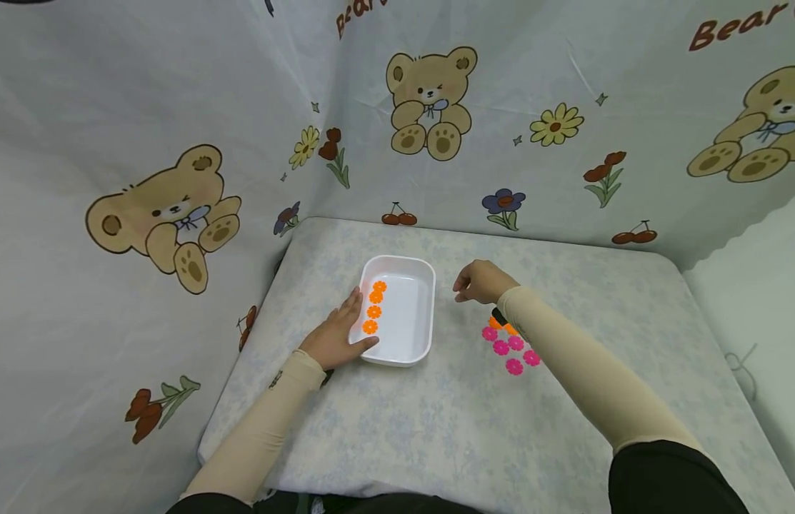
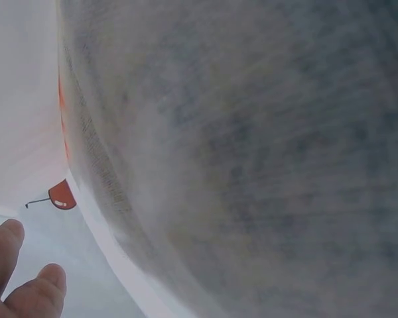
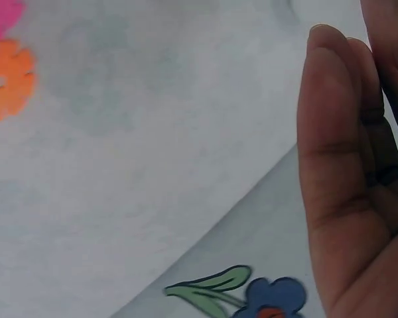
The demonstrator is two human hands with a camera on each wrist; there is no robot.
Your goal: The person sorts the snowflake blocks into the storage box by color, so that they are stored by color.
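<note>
A white rectangular tray [image 1: 410,314] lies on the table, with several small orange flower-shaped discs [image 1: 374,312] in a column along its left inner side. My left hand [image 1: 336,332] rests against the tray's left rim, fingers fairly straight and thumb across the near-left edge. To the right of the tray, my right hand [image 1: 483,282] hovers with loosely bent fingers; no piece shows between the fingers [image 3: 328,132] in the right wrist view. Pink flower-shaped discs [image 1: 514,367] lie below the right wrist, beside orange ones [image 1: 495,323] partly hidden by the forearm.
A pale patterned cloth covers the table [image 1: 384,428]. Behind and to the left hangs a white curtain [image 1: 262,86] printed with bears and flowers, meeting the table's far edge. The left wrist view mostly shows a blurred, close grey surface [image 2: 252,146].
</note>
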